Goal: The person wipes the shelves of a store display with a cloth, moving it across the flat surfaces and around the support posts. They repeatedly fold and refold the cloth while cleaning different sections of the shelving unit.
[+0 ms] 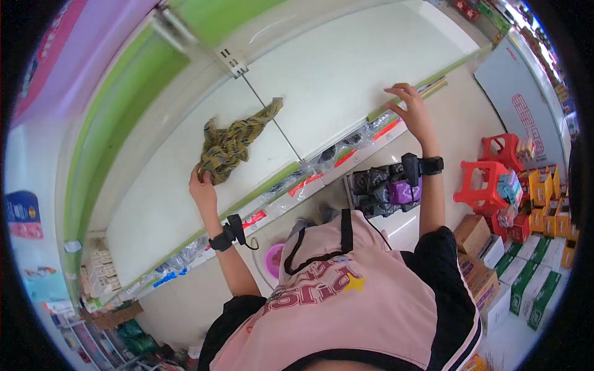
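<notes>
A crumpled olive-yellow cloth (230, 145) with a dark pattern lies on the white shelf (346, 80). My left hand (203, 184) is closed on the cloth's near end, fingers bent into the fabric. The cloth's other end stretches towards the seam between two shelf panels. Over the shelf's front edge at the right, my right hand (407, 106) has its thumb and fingers apart with nothing in them. Both wrists wear black straps with small devices.
Packaged goods (328, 157) line the space below the shelf's green front edge. On the floor are a pink basin (273, 260), a crate of black bags (377, 188), red stools (486, 185) and stacked cartons (532, 278). A metal bracket (232, 62) stands at the shelf's back.
</notes>
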Tool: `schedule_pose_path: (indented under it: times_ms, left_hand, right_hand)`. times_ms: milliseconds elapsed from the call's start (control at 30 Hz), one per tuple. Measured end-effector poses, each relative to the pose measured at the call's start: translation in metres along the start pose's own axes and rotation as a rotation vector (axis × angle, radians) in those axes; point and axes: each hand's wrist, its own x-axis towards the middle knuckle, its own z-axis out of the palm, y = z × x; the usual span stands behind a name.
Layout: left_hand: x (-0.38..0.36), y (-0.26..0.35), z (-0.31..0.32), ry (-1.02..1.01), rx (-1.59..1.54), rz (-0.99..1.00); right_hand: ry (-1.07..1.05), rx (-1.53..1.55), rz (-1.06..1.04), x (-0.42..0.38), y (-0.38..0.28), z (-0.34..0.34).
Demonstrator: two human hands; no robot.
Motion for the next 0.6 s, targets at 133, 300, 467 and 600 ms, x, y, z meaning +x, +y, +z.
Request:
schedule_pose_path:
  times_ms: [133,300,467,600]
  left_hand:
    - [-0.021,0.003,0.001,0.126,0.074,-0.018]
    - [-0.024,-0.009,-0.001,0.124,-0.021,0.052]
    - [-0.029,-0.005,0.004,0.148,0.01,0.053]
    - [-0.03,-0.012,0.01,0.198,0.058,0.134]
  right_hand:
    - [-0.048,-0.032,0.025,-0.002,0.017,0.01]
    - [-0.115,0.076,0.048,0.002,0.002,0.014]
    - [-0.094,0.169,-0.098,-0.009,-0.036,0.048]
    - [-0.103,0.213,-0.206,-0.016,-0.083,0.074]
